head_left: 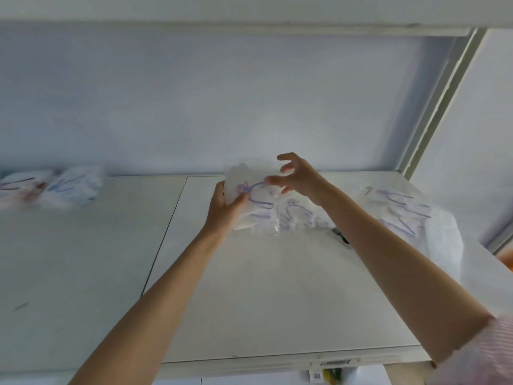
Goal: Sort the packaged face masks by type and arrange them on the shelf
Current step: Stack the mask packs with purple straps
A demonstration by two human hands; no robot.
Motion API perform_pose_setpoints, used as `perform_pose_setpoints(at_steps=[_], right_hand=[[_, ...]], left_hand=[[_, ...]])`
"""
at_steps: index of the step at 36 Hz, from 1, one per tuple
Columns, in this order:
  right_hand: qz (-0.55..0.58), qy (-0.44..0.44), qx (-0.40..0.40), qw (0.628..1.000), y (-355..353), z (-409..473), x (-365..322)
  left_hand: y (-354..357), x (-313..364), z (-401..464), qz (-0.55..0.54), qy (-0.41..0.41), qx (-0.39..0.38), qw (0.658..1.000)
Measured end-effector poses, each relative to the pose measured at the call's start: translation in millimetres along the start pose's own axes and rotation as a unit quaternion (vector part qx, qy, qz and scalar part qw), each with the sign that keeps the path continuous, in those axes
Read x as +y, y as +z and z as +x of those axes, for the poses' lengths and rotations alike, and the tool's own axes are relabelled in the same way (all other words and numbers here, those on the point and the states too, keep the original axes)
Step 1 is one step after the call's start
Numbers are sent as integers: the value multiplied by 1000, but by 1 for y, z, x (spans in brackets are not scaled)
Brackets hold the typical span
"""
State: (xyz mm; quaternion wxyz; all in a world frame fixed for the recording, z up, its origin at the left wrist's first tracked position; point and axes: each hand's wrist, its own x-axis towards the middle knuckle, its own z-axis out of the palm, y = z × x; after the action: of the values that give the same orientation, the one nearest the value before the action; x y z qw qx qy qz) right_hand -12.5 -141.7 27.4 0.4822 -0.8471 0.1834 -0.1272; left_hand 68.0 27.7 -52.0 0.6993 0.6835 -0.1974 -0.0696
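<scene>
**Mask packet held upright at the back of the white shelf**

While both bare forearms reach up and away from the camera, a pink-striped sleeve (pixel 483 354) shows at the 4 o'clock corner, on the right arm. Nearest the viewer runs the front edge of the white shelf (pixel 277 315), with a barcode tag (pixel 315 375) hanging just under it at 6 o'clock. The board is made of two panels that meet at a dark seam running from 7 o'clock toward the centre.

Past the middle of the board, the left hand (pixel 222 208) grips the left edge of a clear packet of masks with purple ear loops (pixel 254 202), thumb across its front and fingers behind, holding it roughly upright. The right hand (pixel 297 176) hovers at the packet's upper right corner with its fingers spread and loosely curved; whether the fingertips touch the plastic is blurred, and I cannot tell.

Just right of the held packet, partly behind the right forearm, a second purple-loop packet (pixel 298 216) lies on the board. A small dark object (pixel 341 235) sits beside it, too blurred to name. Toward 3 o'clock, a heap of more purple-loop packets (pixel 402 209) rests on crumpled clear plastic (pixel 444 240).

Far off at 9 o'clock, well apart from these, two other bundles lie side by side: a blue-loop packet (pixel 73 187) and a reddish-brown-loop packet (pixel 22 188). Behind everything stands the pale back wall (pixel 222 107), with an upper shelf (pixel 249 26) at 12 o'clock.
</scene>
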Motion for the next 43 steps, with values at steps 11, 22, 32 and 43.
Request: perform_pose_setpoints(at_steps=[11,22,32,43], right_hand=[[-481,163,39,861,-7,-9,82],[-99,78,183,975,-30,-5,83],[100,-15,-59,993,-34,-27,11],[-40,-30,16,999,10,-9,16]], left_hand=[[-34,-7,7,39,10,84,996],[-33,-12,2,40,-6,77,996],[-8,1,-2,-6,-25,30,999],[-2,1,-8,2,-5,8,1000]])
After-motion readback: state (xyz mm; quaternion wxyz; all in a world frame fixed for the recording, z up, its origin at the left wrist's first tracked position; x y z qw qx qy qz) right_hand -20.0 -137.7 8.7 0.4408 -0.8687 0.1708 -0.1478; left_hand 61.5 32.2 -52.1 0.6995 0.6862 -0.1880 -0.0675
